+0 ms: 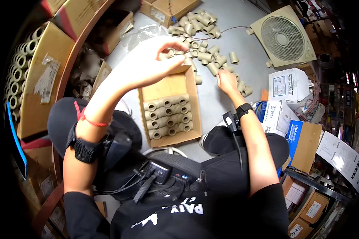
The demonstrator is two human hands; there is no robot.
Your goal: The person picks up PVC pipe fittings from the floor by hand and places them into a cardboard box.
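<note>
Beige plastic pipe tees [168,121] lie in rows in the near part of an open cardboard box [198,119] on the floor. Above the far left corner of this box is my left hand [155,61], its thumb and fingers curved apart; tees show behind the gap, and whether it holds one I cannot tell. My right hand [227,80] reaches into a loose pile of tees [205,56] right of the box, its fingertips at one of them. The fingers partly hide that fitting, so a grip on it is not certain.
A box fan [282,38] lies at the far right, with a cable running to the pile. Clear plastic film [143,35] and another cardboard box [167,10] are beyond my left hand. Shelving with a carton of pipe fittings [45,80] borders the left; several cartons [287,85] stand at right.
</note>
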